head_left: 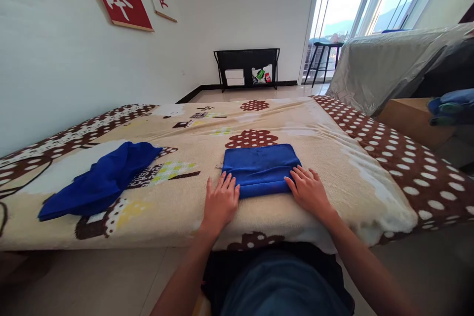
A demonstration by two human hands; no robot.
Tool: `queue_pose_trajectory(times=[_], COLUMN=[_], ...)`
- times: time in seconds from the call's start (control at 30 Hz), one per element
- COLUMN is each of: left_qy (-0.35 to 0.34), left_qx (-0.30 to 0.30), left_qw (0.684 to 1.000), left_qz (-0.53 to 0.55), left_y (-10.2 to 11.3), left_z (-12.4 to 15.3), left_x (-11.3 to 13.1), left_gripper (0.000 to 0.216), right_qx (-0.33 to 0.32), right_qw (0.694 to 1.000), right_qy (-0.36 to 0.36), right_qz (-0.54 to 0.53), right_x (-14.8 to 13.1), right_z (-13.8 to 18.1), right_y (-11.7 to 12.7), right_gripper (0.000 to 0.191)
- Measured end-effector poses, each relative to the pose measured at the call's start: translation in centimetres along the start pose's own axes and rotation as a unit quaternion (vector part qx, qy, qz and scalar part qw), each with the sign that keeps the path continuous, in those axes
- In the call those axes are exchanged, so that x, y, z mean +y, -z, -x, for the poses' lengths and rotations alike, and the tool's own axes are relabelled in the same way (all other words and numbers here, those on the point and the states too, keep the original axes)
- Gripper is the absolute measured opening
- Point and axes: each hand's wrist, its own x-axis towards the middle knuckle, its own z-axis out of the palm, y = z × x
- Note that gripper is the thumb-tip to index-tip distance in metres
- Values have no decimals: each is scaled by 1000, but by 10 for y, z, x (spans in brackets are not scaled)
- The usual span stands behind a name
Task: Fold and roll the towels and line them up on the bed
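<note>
A blue cloth [261,170], folded into a rectangle, lies flat on the patterned blanket [344,192] in front of me. Its near edge shows a folded strip with a few wrinkles. My left hand [222,201] rests at the cloth's near left corner, fingers stretched out and touching its edge. At the right side my right hand [308,190] lies with spread fingertips on the cloth's edge. Neither hand grips anything. Farther left, a second blue cloth [107,177] lies crumpled on the blanket, away from both hands.
A dark cord [33,182] curves over the blanket's left edge. Beyond the bed, a black rack [247,66] stands by the wall. To the right are a plastic-covered piece of furniture [392,54], a cardboard box [414,116] and a black stool [324,57].
</note>
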Motion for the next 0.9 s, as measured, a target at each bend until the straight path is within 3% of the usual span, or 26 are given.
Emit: queue_pose_trajectory(times=[0.13,0.2,0.37,0.47,0.57,0.7,0.77,0.9], left_qy=[-111,-124,12,67,15,-109,-84,16], left_qx=[-68,-107,-95,-60,-52,-152,-168,-129], left_qw=[989,982,994,996,999,978,978,990], left_qz=[74,95,45,-9,0,89,89,53], left_y=[-1,-4,-5,0,3,-3,-8,-13], left_z=[-19,-29,-26,-18,-24,-47,-54,-49], left_x=[44,51,6,-8,14,46,40,-5], left_gripper=[47,48,48,48,48,51,50,48], right_qx=[-39,-61,-58,-55,-54,-123,-135,-118], right_qw=[992,989,997,995,998,986,987,989], right_qy=[100,99,-40,-78,-25,84,45,-83], right_qz=[-72,-88,-37,1,-12,-81,-74,-30], right_x=[-38,-45,-6,9,-9,-40,-37,1], right_z=[-11,-18,-25,-21,-22,-36,-43,-44], right_y=[-6,-9,-8,-5,-6,-11,-13,-12], right_gripper=[44,44,47,50,49,47,47,52])
